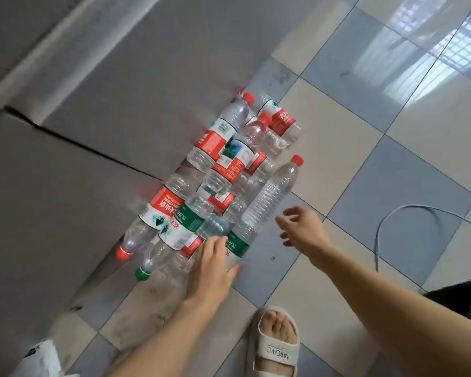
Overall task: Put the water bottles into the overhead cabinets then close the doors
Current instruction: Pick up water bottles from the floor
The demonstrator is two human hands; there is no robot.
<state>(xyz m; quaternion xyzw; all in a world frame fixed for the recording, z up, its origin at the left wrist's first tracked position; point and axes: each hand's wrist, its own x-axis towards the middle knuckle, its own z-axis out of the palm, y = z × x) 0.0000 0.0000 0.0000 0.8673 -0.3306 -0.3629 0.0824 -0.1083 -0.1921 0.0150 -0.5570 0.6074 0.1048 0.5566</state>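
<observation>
Both hands reach for bottles lying on the floor.
Left hand point(211, 263), fingers straight, touches the green-label bottle point(235, 243); right hand point(302, 227), grip spread and empty, is just beside the tall clear bottle point(272, 194), whose long axis runs away from it.

I've got both bare arms stretched forward from the bottom of the frame. My left hand point(211, 263) sits lower centre, palm down, fingers extended. My right hand point(303, 229), centre right, hangs with fingers loosely curled, gripping nothing.
</observation>
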